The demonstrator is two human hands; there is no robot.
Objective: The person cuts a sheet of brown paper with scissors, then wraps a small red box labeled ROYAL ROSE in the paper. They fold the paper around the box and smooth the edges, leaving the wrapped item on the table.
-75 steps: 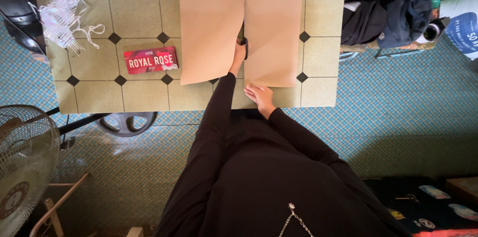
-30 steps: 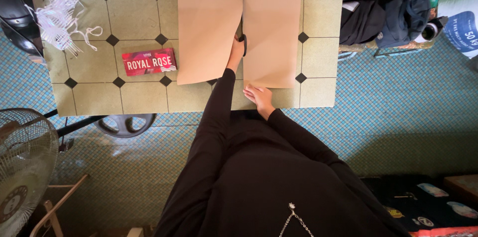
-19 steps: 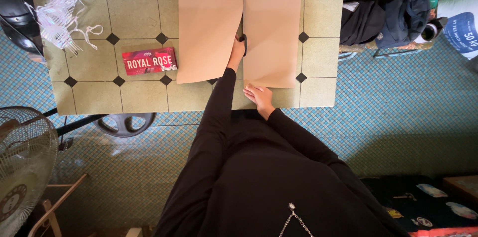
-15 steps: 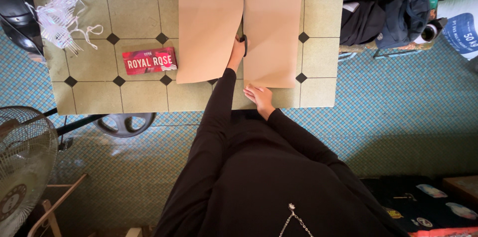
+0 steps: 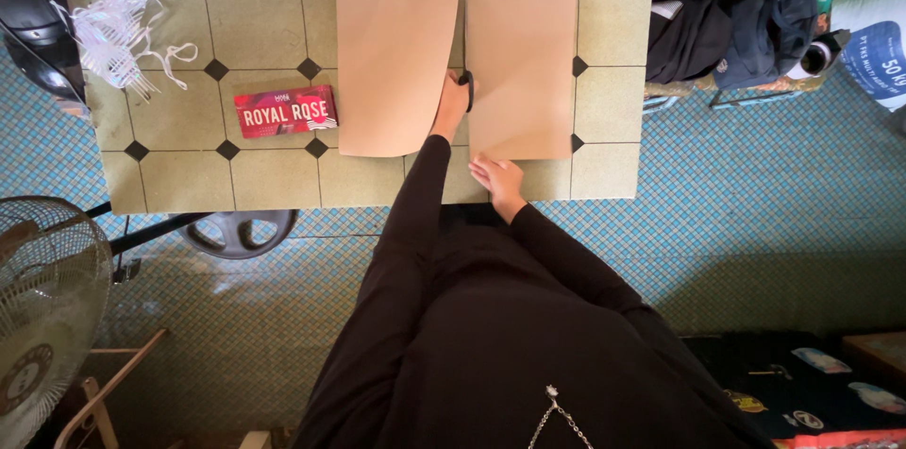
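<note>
Two tan paper sheets lie side by side on the tiled table, a narrow gap between them: the left sheet and the right sheet. My left hand reaches into the gap and grips black-handled scissors, whose blades are hidden between the sheets. My right hand rests flat on the near edge of the right sheet, fingers spread. Both arms wear black sleeves.
A flat red box lies left of the paper. A heap of clear plastic forks sits at the table's far left. A standing fan is at lower left. Dark bags are piled to the right of the table.
The slit in the paper has run through to the far edge, so the sheet now lies as two separate pieces. The right piece has shifted slightly away. My hands have barely moved.
</note>
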